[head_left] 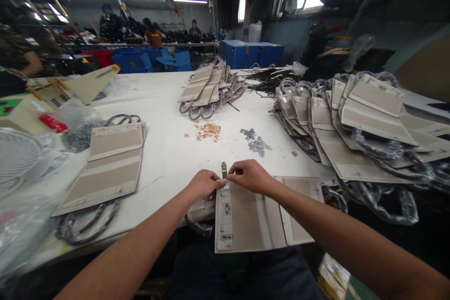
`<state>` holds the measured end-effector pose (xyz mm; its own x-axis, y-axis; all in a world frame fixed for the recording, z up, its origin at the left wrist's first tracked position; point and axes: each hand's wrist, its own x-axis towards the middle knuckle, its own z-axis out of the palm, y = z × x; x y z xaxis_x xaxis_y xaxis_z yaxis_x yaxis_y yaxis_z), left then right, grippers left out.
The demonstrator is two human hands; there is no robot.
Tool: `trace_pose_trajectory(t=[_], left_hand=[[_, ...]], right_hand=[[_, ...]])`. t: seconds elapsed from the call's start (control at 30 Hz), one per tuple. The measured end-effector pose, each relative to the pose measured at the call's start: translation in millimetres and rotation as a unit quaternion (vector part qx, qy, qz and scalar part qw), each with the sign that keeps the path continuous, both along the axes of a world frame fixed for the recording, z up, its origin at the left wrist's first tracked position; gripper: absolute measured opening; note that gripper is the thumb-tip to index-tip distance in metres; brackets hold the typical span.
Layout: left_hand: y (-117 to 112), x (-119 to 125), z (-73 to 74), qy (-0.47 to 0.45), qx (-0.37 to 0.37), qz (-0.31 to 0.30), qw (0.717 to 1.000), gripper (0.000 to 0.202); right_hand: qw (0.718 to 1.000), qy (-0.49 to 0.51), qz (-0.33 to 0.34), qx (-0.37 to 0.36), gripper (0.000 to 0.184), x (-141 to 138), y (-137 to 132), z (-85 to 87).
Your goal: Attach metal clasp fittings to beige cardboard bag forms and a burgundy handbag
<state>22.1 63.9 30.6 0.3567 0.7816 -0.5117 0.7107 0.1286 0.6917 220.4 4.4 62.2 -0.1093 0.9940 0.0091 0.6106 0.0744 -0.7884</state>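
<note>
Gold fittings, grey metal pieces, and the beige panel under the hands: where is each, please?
Gold fittings (208, 131), head view, middle of the small pile.
Grey metal pieces (256, 143), head view, centre of the cluster.
Beige panel (246, 218), head view, bare flat face near its middle.

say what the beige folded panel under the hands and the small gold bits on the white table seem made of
Beige folded panel: likely faux leather or coated fabric, matte, lying stiff and flat. Small gold bits: probably metal fittings, shiny; too small to be sure.
</note>
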Motion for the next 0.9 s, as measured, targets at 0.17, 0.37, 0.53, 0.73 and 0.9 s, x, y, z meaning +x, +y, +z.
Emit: trace_pose_trajectory(t=[0.17, 0.37, 0.53, 0.73, 0.9], left_hand=[[8.1, 0.0, -4.6, -0.003, -0.019, -0.001, 1.000, 0.020], [9.4, 0.0, -12.0, -0.007, -0.018, 0.010, 1.000, 0.021], [8.6, 1.3, -14.0, -0.011, -0.016, 0.017, 1.000, 0.019], [10.9, 1.2, -14.5, -0.020, -0.036, 0.022, 0.999, 0.021], [12.7, -0.6, -17.2, -0.045, -0.047, 0.022, 0.998, 0.020]], right_hand=[[0.952, 0.268, -0.124, 0.085, 0.039, -6.8, -3.8, 17.6], [0.882, 0.423, -0.201, 0.058, 0.046, -19.8, -7.2, -25.4], [0.821, 0.524, -0.211, 0.083, 0.048, -28.3, 1.3, -20.1], [0.795, 0.567, -0.200, 0.081, 0.047, -40.9, 18.0, -21.2], [0.873, 0.461, -0.137, 0.076, 0.048, -56.0, 19.4, -24.1]])
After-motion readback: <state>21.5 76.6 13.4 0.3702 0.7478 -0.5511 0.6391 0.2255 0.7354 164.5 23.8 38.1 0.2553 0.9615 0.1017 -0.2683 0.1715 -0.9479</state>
